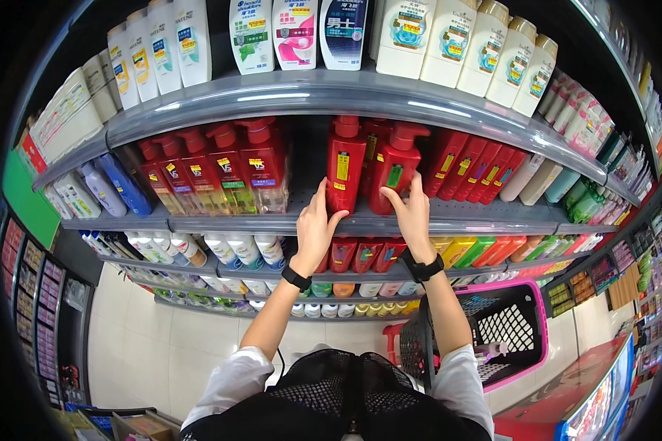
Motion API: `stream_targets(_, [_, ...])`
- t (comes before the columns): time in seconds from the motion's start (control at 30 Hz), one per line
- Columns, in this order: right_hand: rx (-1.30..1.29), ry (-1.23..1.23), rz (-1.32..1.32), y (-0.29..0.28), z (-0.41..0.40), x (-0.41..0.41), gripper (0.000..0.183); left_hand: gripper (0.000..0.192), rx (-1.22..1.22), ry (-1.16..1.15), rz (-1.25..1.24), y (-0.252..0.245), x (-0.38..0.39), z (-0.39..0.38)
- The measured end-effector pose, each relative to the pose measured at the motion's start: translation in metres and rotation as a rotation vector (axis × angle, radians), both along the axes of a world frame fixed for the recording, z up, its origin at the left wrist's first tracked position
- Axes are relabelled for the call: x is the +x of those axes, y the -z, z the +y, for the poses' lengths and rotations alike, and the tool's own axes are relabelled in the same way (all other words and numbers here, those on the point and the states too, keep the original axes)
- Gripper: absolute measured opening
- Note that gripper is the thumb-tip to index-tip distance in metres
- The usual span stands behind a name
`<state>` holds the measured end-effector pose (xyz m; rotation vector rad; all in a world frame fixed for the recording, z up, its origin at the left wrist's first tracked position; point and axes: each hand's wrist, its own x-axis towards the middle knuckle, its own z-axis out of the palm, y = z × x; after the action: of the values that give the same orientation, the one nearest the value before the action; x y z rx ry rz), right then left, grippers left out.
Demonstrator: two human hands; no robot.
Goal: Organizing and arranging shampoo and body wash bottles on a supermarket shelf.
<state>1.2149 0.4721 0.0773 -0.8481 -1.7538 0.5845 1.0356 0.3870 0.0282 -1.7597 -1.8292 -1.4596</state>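
Two red pump bottles stand upright on the middle shelf in front of me. My left hand (318, 229) holds the lower part of the left red bottle (346, 165), thumb and fingers on its two sides. Around the lower right side of the other red pump bottle (395, 171), which tilts slightly, my right hand (411, 212) has its thumb in front and its fingers at the side. Both bottles bear yellow or green stickers. More red bottles show partly behind them. A black band sits on each wrist.
Clear-bodied red pump bottles (263, 171) stand left on the shelf, slim red bottles (469, 168) right. The shelf edge above (309, 93) carries white bottles. A black and pink shopping basket (542, 331) is at the lower right, beside a red-sided display (574, 380).
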Motion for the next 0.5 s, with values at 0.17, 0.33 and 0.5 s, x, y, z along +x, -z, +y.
stream_targets(0.17, [0.052, 0.067, -0.056, 0.001, -0.003, -0.019, 0.055, 0.076, 0.018, -0.002, 0.006, 0.004, -0.002, 0.004])
stream_targets(0.33, [0.055, 0.160, -0.115, -0.001, -0.012, -0.034, 0.056, 0.077, 0.004, 0.032, -0.005, 0.001, -0.007, 0.006])
stream_targets(0.5, [0.100, 0.193, -0.127, -0.005, -0.017, -0.030, 0.059, 0.076, 0.007, 0.036, 0.013, 0.001, -0.004, 0.008])
